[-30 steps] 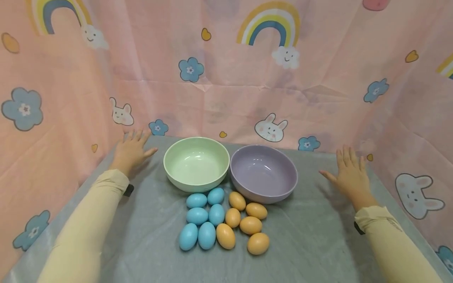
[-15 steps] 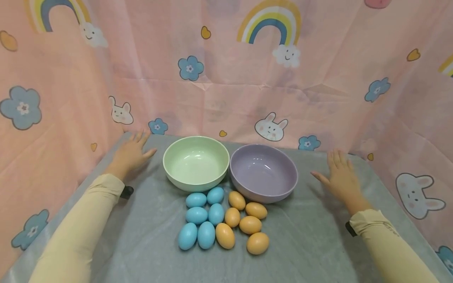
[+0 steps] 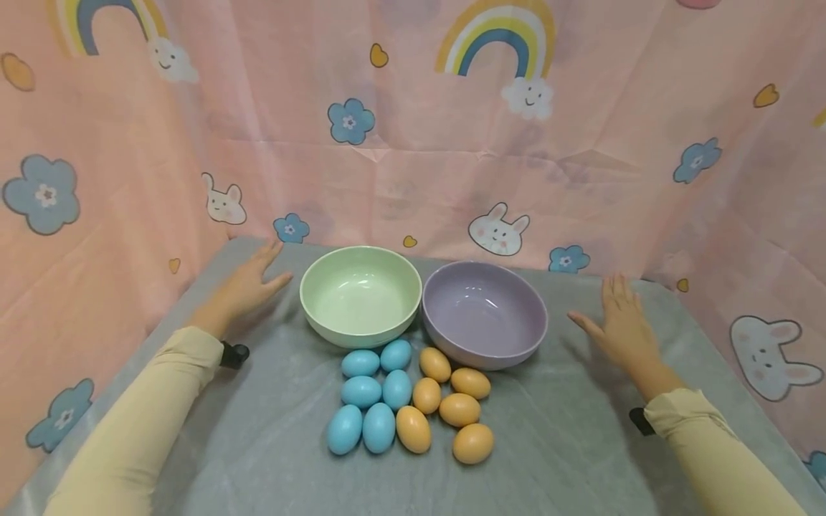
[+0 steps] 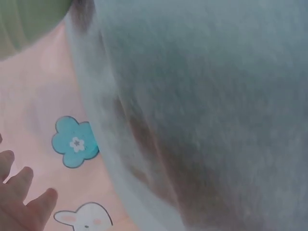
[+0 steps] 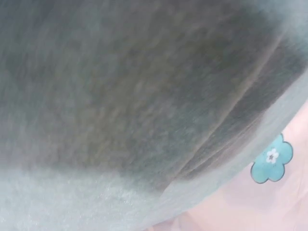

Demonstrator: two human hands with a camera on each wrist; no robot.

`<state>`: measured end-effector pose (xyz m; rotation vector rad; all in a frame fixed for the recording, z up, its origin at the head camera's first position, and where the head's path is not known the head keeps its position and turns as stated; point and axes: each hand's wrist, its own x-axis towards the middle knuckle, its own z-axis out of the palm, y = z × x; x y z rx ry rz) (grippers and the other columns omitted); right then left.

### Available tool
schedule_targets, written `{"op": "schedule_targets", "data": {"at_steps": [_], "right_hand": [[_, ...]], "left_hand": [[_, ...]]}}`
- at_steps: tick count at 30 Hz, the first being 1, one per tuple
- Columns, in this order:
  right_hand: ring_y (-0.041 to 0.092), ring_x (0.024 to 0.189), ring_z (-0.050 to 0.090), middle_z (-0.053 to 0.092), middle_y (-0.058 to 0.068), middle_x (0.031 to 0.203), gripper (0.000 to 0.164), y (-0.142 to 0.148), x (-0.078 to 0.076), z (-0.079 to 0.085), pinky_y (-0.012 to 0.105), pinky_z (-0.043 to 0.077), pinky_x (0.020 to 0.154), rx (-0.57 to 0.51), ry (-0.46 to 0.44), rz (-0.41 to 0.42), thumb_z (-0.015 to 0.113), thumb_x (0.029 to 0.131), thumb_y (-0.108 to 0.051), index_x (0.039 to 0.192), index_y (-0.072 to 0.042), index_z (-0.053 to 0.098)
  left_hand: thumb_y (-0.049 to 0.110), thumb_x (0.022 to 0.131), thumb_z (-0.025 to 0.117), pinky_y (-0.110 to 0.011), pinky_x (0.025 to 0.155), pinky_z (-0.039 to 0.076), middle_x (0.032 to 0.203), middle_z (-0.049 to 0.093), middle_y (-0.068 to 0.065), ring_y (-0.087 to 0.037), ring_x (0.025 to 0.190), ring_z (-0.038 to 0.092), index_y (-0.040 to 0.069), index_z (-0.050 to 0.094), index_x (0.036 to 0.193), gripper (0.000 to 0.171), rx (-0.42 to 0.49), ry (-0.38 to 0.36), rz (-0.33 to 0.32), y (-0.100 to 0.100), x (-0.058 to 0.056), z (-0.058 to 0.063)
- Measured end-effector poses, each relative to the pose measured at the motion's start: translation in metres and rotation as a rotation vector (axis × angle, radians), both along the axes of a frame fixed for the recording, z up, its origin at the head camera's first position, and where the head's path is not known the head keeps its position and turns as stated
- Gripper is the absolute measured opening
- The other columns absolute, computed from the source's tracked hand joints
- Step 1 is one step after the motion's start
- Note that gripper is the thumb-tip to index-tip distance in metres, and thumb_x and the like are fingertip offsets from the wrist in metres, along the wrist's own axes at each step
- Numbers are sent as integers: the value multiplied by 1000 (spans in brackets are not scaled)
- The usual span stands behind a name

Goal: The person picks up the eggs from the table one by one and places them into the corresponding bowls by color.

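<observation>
My left hand (image 3: 241, 290) is at the table's far left, to the left of a light green bowl (image 3: 360, 337), its fingers extended and holding nothing. Its fingertips (image 4: 44, 201) show at the lower left of the left wrist view. At the far right, my right hand (image 3: 622, 330) has straight fingers and a spread thumb, apart from the purple bowl (image 3: 484, 351). The two bowls stand side by side with nothing in them. In front of them lie several blue eggs (image 3: 361, 392) on the left and several orange eggs (image 3: 459, 410) on the right.
A grey cloth (image 3: 271, 444) covers the table. Pink printed curtains (image 3: 413, 172) enclose the back and both sides. A dark wrist strap piece (image 3: 234, 355) shows under the left sleeve, and another (image 3: 641, 421) under the right.
My left hand has turned more onto its side. My right hand has shifted a little to the left. The bowls and eggs have stayed in place; the head view has moved slightly.
</observation>
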<state>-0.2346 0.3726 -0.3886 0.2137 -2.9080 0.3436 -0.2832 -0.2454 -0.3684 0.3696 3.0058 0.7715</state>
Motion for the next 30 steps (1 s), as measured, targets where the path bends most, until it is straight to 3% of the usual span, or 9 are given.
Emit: {"op": "schedule_targets", "data": {"at_steps": [5, 8, 12, 15, 21, 30], "right_hand": [[47, 150, -12, -13, 35, 159, 102, -3, 5, 3, 62, -7, 123, -39, 0, 10, 47, 99, -59, 151, 17, 1], [47, 150, -14, -15, 34, 159, 102, -5, 8, 4, 61, -9, 123, -74, -2, 23, 50, 99, -56, 151, 17, 1], [51, 149, -10, -17, 32, 160, 102, -8, 16, 4, 65, -3, 122, -125, -28, 35, 55, 98, -52, 152, 15, 0], [53, 148, -7, -18, 31, 160, 102, -12, 23, 5, 70, 3, 119, -168, -68, 37, 56, 98, -51, 153, 13, -2], [52, 149, -9, -21, 25, 161, 97, -17, 36, 10, 76, 5, 115, -265, -126, 34, 53, 100, -48, 154, 7, -5], [55, 148, 1, -10, 25, 163, 89, -24, 52, 17, 76, 10, 114, -311, -191, 18, 47, 103, -49, 157, 3, -1]], "left_hand": [[46, 104, 45, -66, 122, 13, 168, 6, -14, -46, 152, 11, 13, 13, 161, 74, 82, -27, 28, 6, 3, -2], [47, 104, 45, -65, 121, 20, 167, 10, -14, -48, 148, 20, 14, 16, 160, 72, 121, -46, 47, 9, 6, -3], [48, 103, 47, -60, 118, 32, 166, 17, -16, -50, 142, 33, 14, 18, 160, 73, 176, -57, 60, 13, 10, -4], [48, 102, 50, -58, 119, 32, 164, 22, -18, -48, 144, 33, 13, 20, 160, 74, 236, -70, 67, 17, 12, -5], [46, 100, 55, -52, 122, 30, 162, 30, -16, -35, 149, 30, 9, 28, 157, 73, 409, -132, 86, 23, 15, -11], [40, 101, 56, -51, 120, 33, 162, 31, -16, -35, 148, 33, 7, 31, 156, 69, 514, -148, 97, 27, 21, -13]]}}
